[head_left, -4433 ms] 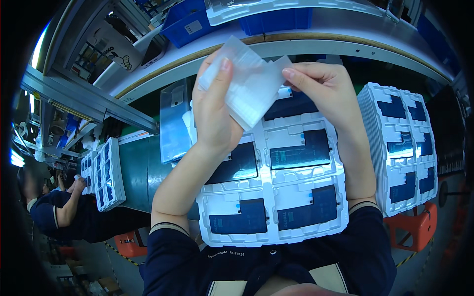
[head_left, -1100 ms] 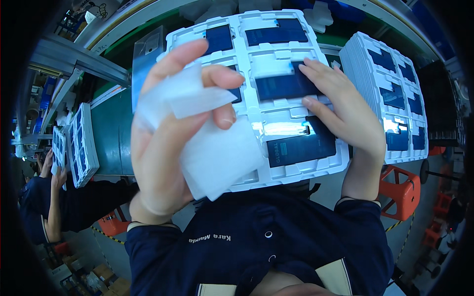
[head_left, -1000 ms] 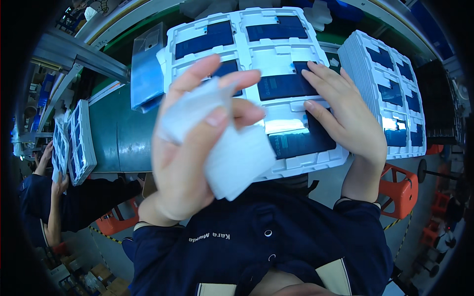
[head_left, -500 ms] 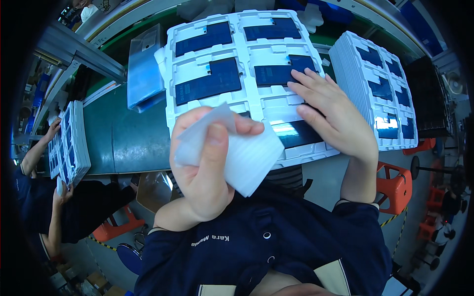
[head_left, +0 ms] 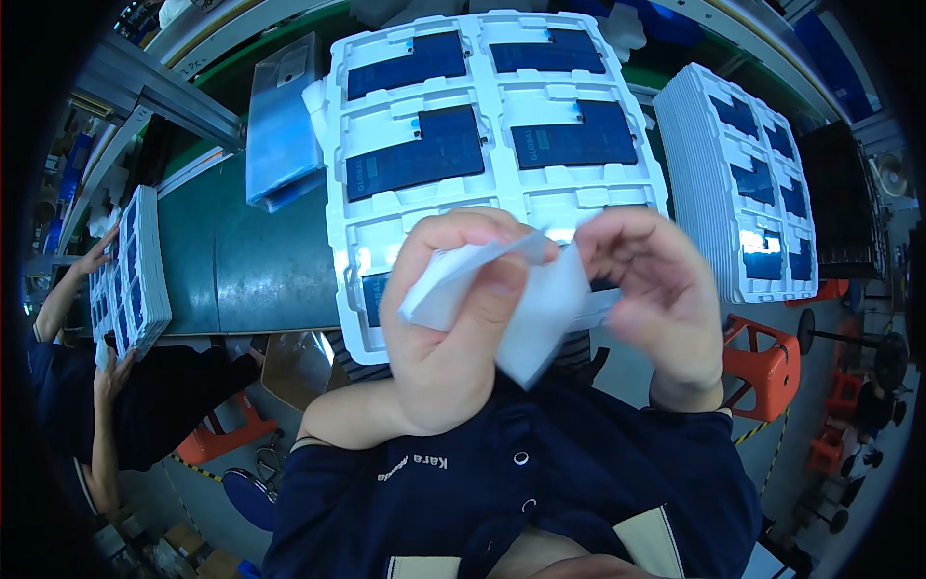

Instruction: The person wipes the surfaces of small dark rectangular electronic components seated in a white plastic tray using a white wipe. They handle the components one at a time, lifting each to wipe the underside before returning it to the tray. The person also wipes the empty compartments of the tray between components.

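Left hand [head_left: 446, 343]: over the near edge of the front tray [head_left: 381, 128], grasping the white sheets [head_left: 545, 323] between thumb and curled fingers.
Right hand [head_left: 666, 289]: over the front tray's near right part, fingers bent toward the sheets; blur hid whether they pinched an edge, so I could not tell.
White sheets: between both hands above the front tray's near edge, held by the left, just beside the right's fingertips; the loose flap's long axis ran from those fingertips toward the person, past that edge.
Dark packs [head_left: 424, 159]: in the front tray's compartments, four plainly visible beyond the hands, the nearest row mostly hidden.
Clear pouch [head_left: 285, 130]: just left of the front tray, on the green desk [head_left: 260, 261].
Stacked trays [head_left: 681, 169]: right of the front tray, dark packs in the top one.
Co-worker's hand [head_left: 100, 253]: well left of the front tray, at another tray pile [head_left: 155, 265].
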A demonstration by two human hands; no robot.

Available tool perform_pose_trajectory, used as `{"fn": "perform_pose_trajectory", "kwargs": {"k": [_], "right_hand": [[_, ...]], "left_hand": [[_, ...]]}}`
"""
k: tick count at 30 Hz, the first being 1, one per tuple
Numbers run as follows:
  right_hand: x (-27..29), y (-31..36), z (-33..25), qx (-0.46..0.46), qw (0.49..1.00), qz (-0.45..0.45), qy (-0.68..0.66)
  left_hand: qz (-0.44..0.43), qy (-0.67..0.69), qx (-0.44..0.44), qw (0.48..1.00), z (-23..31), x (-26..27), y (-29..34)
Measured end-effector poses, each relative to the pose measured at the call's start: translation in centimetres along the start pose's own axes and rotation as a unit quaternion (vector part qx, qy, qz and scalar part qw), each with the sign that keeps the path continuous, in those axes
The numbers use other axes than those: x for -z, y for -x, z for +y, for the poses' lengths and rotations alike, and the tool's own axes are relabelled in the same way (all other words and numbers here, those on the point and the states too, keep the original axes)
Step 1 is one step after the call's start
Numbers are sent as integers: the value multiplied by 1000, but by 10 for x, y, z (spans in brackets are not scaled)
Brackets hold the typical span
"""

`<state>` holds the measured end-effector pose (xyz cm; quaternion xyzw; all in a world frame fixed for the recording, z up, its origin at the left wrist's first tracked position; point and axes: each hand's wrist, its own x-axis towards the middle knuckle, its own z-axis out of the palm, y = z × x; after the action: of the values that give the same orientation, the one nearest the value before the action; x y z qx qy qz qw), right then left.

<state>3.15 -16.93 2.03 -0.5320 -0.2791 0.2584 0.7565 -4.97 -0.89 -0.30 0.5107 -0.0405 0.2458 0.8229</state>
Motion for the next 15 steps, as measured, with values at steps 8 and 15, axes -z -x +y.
{"fn": "perform_pose_trajectory", "kwargs": {"k": [8, 15], "right_hand": [[11, -4, 14, 51, 994, 87, 28], [30, -6, 13, 148, 961, 174, 152]], "left_hand": [[-19, 36, 57, 998, 3, -12, -8], [12, -126, 16, 992, 21, 4, -13]]}}
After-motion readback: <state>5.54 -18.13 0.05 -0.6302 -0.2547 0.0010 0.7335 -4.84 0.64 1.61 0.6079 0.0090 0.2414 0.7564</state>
